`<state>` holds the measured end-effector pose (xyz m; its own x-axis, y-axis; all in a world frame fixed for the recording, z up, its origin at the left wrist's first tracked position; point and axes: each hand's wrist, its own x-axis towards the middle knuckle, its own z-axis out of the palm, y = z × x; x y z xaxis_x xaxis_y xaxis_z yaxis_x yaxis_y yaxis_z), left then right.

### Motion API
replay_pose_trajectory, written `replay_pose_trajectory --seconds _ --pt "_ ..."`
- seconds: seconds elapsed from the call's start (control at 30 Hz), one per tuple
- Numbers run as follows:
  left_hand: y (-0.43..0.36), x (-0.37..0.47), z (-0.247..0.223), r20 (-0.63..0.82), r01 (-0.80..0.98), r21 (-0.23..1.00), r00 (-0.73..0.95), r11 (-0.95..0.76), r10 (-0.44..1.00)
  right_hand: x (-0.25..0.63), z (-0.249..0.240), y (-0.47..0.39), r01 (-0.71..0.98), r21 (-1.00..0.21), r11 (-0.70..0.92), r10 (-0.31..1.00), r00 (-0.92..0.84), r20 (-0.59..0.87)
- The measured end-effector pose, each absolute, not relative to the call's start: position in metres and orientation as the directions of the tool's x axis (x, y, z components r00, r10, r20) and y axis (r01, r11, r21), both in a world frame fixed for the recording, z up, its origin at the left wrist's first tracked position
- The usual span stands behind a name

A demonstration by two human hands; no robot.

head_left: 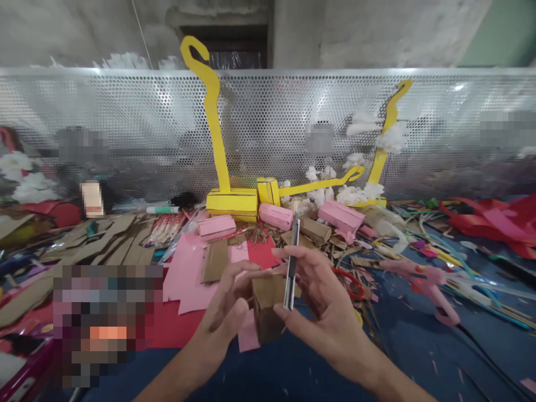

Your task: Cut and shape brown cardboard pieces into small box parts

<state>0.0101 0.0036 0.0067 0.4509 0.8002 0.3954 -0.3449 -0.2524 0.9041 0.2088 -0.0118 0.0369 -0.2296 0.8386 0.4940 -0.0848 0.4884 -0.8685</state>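
A small brown cardboard box (pixel 267 312) is between my hands, with pink paper (pixel 249 335) at its lower left edge. My left hand (pixel 228 312) curls around the box's left side, thumb and fingers against it. In my right hand (pixel 324 301) a box cutter (pixel 292 268) stands nearly upright, pinched between thumb and fingers. The right thumb lies beside the box's right edge; whether it presses on the cardboard I cannot tell. Behind the hands lie a flat cardboard piece (pixel 215 261) and sheets of pink paper (pixel 188 273).
Yellow hooked shapes on box bases (pixel 232 204) stand along a perforated metal panel (pixel 268 111). Pink-wrapped boxes (pixel 341 216) sit before them. A pink glue gun (pixel 431 285) with a black cord lies right. Cardboard strips (pixel 113 240) cover the left; red-handled scissors (pixel 354 283) lie beyond my right hand.
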Motion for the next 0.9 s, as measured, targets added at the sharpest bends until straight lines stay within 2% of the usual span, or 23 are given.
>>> replay_pose_trajectory --seconds 0.17,0.3,0.53,0.73,0.8,0.9 --pt "0.001 0.019 0.011 0.443 -0.353 0.882 0.397 -0.312 0.804 0.205 0.034 -0.013 -0.033 -0.865 0.5 0.847 -0.187 0.497" --pt "0.001 0.022 0.011 0.436 -0.296 0.891 0.338 -0.345 0.834 0.203 0.033 -0.013 -0.043 -0.863 0.504 0.847 -0.173 0.503" --pt "0.0 0.021 0.007 0.405 -0.286 0.902 0.311 -0.322 0.86 0.202 0.03 -0.014 -0.091 -0.851 0.517 0.836 -0.161 0.525" --pt "-0.002 0.027 0.01 0.402 -0.257 0.905 0.263 -0.338 0.877 0.205 0.026 -0.014 -0.06 -0.839 0.541 0.826 -0.15 0.544" --pt "-0.002 0.028 0.011 0.417 -0.248 0.9 0.242 -0.359 0.876 0.209 0.028 -0.012 -0.022 -0.819 0.573 0.816 -0.084 0.572" --pt "-0.002 0.029 0.01 0.422 -0.243 0.897 0.217 -0.37 0.88 0.219 0.032 -0.008 0.073 -0.783 0.618 0.772 0.137 0.621"
